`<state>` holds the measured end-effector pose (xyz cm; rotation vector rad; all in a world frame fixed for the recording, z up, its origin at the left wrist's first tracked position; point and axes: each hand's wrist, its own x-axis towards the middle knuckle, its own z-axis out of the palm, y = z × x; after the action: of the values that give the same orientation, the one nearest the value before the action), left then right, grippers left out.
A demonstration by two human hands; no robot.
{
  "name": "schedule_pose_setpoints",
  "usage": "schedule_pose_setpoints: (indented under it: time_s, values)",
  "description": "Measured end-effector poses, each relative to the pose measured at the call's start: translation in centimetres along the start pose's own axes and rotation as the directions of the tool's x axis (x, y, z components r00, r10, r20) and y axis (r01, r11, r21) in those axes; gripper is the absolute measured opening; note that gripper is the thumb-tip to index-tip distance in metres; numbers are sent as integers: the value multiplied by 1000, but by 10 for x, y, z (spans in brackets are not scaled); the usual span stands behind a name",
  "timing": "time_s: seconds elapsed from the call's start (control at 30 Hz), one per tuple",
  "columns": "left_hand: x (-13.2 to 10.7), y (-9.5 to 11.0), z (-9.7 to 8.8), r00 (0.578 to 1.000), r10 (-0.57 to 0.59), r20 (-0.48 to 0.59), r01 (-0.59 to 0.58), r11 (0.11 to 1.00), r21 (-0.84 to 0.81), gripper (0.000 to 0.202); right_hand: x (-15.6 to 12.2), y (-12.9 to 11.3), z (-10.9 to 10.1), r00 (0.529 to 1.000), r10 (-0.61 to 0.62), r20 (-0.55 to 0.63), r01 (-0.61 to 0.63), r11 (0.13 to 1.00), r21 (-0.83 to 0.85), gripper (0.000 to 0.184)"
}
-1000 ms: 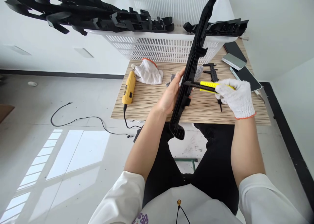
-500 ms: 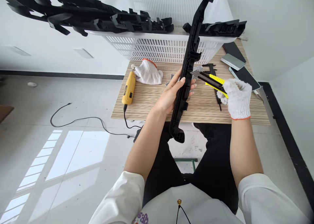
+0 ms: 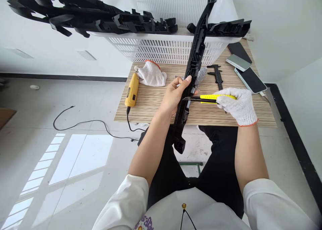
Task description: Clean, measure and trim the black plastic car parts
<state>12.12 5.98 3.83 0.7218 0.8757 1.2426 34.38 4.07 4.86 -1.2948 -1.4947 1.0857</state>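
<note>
My bare left hand (image 3: 176, 93) is wrapped round the middle of a long black plastic trim part (image 3: 197, 52), which stands at a slant in front of me. In my right hand (image 3: 237, 104), covered by a white knit glove with an orange cuff, is a yellow and black utility knife (image 3: 205, 98). Its blade lies across the trim part, just below my left thumb; whether it cuts into the plastic I cannot tell. The trim part's lower end hangs past the table's front edge, over my lap.
A white slotted basket (image 3: 163, 43) bears several black plastic parts (image 3: 110, 18). On the wooden table (image 3: 156, 105) lie a yellow corded tool (image 3: 132, 90), a white glove (image 3: 152, 74), a black caliper (image 3: 217, 76), and a phone (image 3: 251, 80) beside a grey case-like object (image 3: 238, 62).
The knife has swung level and moved left and down, its blade now on the trim part below my left thumb. The trim part has turned slightly in my left hand.
</note>
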Motion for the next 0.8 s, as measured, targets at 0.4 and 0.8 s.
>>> schedule_pose_setpoints:
  time_s: [0.4, 0.8]
  values:
    - [-3, 5, -2, 999, 38, 34, -37, 998, -44, 47, 1, -3, 4, 989, -65, -129, 53, 994, -98, 16]
    - [-5, 8, -6, 997, 55, 48, -53, 997, -50, 68, 2, 2, 3, 1000, 26, -10, -27, 999, -35, 19]
